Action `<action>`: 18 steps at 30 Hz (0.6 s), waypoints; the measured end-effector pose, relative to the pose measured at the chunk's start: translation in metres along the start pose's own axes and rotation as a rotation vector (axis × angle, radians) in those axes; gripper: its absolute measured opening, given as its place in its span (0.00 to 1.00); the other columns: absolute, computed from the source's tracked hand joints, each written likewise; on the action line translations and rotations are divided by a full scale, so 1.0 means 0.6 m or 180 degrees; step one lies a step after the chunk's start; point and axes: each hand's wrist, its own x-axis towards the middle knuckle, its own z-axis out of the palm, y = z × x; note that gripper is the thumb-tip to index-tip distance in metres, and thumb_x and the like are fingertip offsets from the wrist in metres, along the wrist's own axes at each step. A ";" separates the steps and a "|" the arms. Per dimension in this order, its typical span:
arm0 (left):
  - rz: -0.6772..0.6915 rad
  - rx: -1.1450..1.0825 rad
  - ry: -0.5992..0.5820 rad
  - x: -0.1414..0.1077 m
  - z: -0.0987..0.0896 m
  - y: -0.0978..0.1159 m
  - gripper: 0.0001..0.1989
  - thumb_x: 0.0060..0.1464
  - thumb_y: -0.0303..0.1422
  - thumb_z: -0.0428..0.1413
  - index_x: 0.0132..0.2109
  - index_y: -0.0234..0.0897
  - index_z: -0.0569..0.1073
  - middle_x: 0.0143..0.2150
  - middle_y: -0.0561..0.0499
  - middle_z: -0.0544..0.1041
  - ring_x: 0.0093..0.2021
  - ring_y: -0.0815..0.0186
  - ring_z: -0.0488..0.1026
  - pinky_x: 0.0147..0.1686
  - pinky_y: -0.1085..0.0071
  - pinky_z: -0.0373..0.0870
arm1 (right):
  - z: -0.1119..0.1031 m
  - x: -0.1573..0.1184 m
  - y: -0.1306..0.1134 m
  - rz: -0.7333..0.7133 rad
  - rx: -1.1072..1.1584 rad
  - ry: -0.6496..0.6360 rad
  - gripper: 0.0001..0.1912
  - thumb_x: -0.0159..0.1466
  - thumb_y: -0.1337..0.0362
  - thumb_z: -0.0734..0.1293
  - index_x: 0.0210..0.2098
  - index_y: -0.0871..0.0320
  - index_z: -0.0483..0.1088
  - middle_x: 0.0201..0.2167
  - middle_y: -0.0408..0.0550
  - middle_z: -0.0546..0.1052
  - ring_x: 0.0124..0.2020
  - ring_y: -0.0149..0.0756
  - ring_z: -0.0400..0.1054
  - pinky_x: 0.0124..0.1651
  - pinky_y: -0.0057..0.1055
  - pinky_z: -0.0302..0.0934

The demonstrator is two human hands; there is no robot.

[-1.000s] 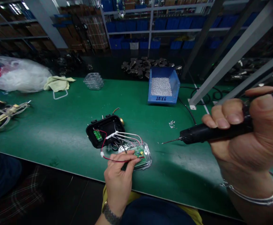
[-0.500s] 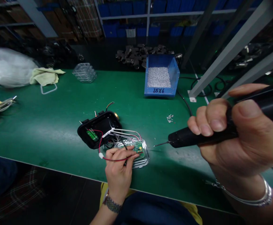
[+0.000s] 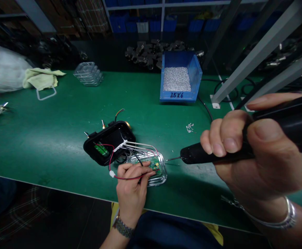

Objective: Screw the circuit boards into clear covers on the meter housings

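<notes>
My right hand is wrapped around a black electric screwdriver. Its thin bit points left and ends just short of the clear tray's right edge. My left hand is closed, fingertips on a green circuit board that lies in a clear plastic tray. A red and black wire runs past those fingers; whether they pinch it too is hidden. White and black wires link the board to an open black housing at its left, which has a green component inside.
Behind stands a blue bin of tiny metal screws, marked "25X6". Several loose screws lie in front of it. Stacked clear trays, a yellow cloth and a plastic bag sit back left. Metal posts rise at the right.
My right hand has brought the screwdriver left, so its bit is closer to the tray. My left hand stays on the board. The view has tilted slightly downward.
</notes>
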 end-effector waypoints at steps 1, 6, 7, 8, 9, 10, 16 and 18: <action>0.0004 -0.0011 -0.0022 0.001 0.000 0.000 0.06 0.59 0.27 0.64 0.37 0.45 0.79 0.42 0.58 0.84 0.44 0.60 0.70 0.45 0.64 0.67 | 0.001 -0.001 0.002 -0.0003 -0.0016 0.0005 0.08 0.62 0.64 0.74 0.40 0.50 0.73 0.19 0.37 0.66 0.17 0.29 0.58 0.20 0.30 0.53; 0.0003 -0.0036 -0.0089 0.002 0.002 -0.001 0.06 0.59 0.28 0.64 0.37 0.46 0.79 0.43 0.59 0.84 0.44 0.60 0.70 0.46 0.65 0.67 | 0.005 -0.008 0.009 -0.0036 -0.0149 -0.0030 0.10 0.62 0.62 0.74 0.41 0.53 0.72 0.19 0.37 0.66 0.16 0.30 0.59 0.19 0.32 0.55; -0.0003 -0.0040 -0.0091 0.002 0.002 -0.001 0.06 0.59 0.28 0.64 0.37 0.46 0.79 0.42 0.59 0.84 0.44 0.60 0.70 0.46 0.65 0.67 | 0.005 -0.010 0.011 -0.0052 -0.0161 -0.0050 0.10 0.62 0.62 0.74 0.41 0.53 0.72 0.19 0.37 0.66 0.16 0.30 0.59 0.19 0.32 0.56; -0.0006 -0.0047 -0.0099 0.002 0.002 -0.001 0.06 0.59 0.28 0.64 0.37 0.46 0.79 0.42 0.59 0.84 0.44 0.61 0.70 0.46 0.65 0.67 | 0.005 -0.012 0.012 -0.0073 -0.0164 -0.0075 0.10 0.62 0.61 0.74 0.41 0.52 0.72 0.19 0.37 0.65 0.16 0.30 0.58 0.18 0.32 0.56; -0.0005 -0.0055 -0.0105 0.002 0.002 -0.001 0.06 0.59 0.27 0.65 0.37 0.46 0.79 0.42 0.59 0.84 0.44 0.61 0.70 0.46 0.65 0.67 | 0.004 -0.013 0.014 -0.0096 -0.0161 -0.0115 0.10 0.62 0.61 0.74 0.42 0.52 0.72 0.19 0.37 0.65 0.16 0.30 0.59 0.18 0.32 0.56; -0.0009 -0.0067 -0.0110 0.002 0.001 -0.002 0.06 0.58 0.27 0.65 0.37 0.46 0.79 0.42 0.59 0.84 0.44 0.61 0.70 0.45 0.66 0.67 | 0.004 -0.015 0.015 -0.0120 -0.0157 -0.0169 0.10 0.63 0.62 0.74 0.42 0.53 0.72 0.19 0.37 0.65 0.16 0.31 0.59 0.19 0.32 0.57; -0.0053 -0.0181 -0.0171 0.001 -0.002 -0.006 0.06 0.58 0.28 0.66 0.37 0.45 0.79 0.41 0.59 0.84 0.42 0.62 0.70 0.44 0.66 0.67 | 0.010 -0.020 0.018 -0.0107 -0.0104 -0.0276 0.09 0.64 0.65 0.72 0.43 0.53 0.72 0.19 0.37 0.66 0.17 0.31 0.62 0.20 0.31 0.60; -0.0050 -0.0216 -0.0215 0.000 -0.003 -0.006 0.05 0.58 0.28 0.65 0.37 0.44 0.79 0.41 0.58 0.84 0.42 0.61 0.70 0.44 0.66 0.67 | 0.014 -0.021 0.018 -0.0116 -0.0123 -0.0269 0.09 0.64 0.65 0.72 0.43 0.54 0.72 0.19 0.37 0.66 0.17 0.30 0.62 0.20 0.32 0.60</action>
